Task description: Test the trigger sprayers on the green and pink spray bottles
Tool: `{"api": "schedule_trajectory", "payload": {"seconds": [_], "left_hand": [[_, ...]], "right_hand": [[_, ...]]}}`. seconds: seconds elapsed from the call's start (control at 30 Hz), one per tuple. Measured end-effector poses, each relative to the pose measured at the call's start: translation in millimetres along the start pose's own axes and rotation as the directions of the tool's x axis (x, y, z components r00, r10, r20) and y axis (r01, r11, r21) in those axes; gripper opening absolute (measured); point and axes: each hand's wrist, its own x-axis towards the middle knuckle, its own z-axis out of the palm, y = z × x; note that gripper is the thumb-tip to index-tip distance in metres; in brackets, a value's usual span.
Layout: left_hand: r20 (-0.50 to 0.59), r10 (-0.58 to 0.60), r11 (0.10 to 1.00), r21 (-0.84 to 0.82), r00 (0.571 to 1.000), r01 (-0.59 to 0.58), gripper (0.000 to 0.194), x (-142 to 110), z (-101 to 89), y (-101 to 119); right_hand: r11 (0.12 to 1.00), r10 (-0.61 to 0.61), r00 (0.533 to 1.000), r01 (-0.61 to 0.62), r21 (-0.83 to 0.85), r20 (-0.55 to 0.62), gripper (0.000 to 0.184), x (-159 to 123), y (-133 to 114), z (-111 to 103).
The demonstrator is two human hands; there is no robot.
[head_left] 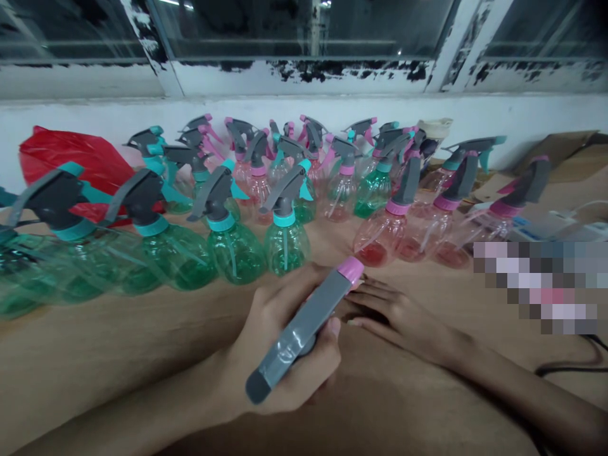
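Note:
In the head view my left hand (pixel 285 342) is wrapped around a spray bottle below its trigger head. That spray bottle (pixel 304 323) has a grey top and a pink nozzle, which points away to the upper right; its body is hidden by the hand. My right hand (pixel 389 310) rests low over the table just right of the nozzle. Its fingers are stretched out toward the bottle, their tips partly hidden, and I cannot tell whether they touch it. Just beyond my left hand stands a green spray bottle (pixel 286 247) with a teal collar.
A row of green spray bottles (pixel 232 247) runs left, and pink spray bottles (pixel 380 234) stand right, with several more behind. A red plastic bag (pixel 71 158) lies at back left. Cardboard (pixel 560 152) and a black cable (pixel 570 369) are at right. A window (pixel 304 31) is behind.

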Motion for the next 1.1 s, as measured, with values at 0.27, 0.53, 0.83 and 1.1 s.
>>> {"api": "schedule_trajectory", "payload": {"seconds": [0.27,0.53,0.83,1.1], "left_hand": [[-0.026,0.01,1.0,-0.005,1.0,-0.01,0.03,-3,3.7,-3],[-0.033,0.03,0.999,0.018,0.999,-0.03,0.027,-2,3.4,-2],[-0.022,-0.098,0.99,0.096,0.995,0.1,0.02,8,-7.7,-7],[-0.043,-0.042,0.994,0.098,0.998,0.046,0.014,9,-10.2,-10]], "right_hand": [[0.999,-0.006,1.0,0.006,-0.052,0.017,0.041,-1,0,-1],[0.999,0.007,1.0,-0.007,-0.038,-0.004,0.046,-1,-2,-2],[0.998,0.039,0.996,-0.035,-0.049,0.075,0.05,0,-3,-3],[0.998,0.036,0.998,-0.033,-0.049,0.061,0.051,-1,-1,-1]]}}
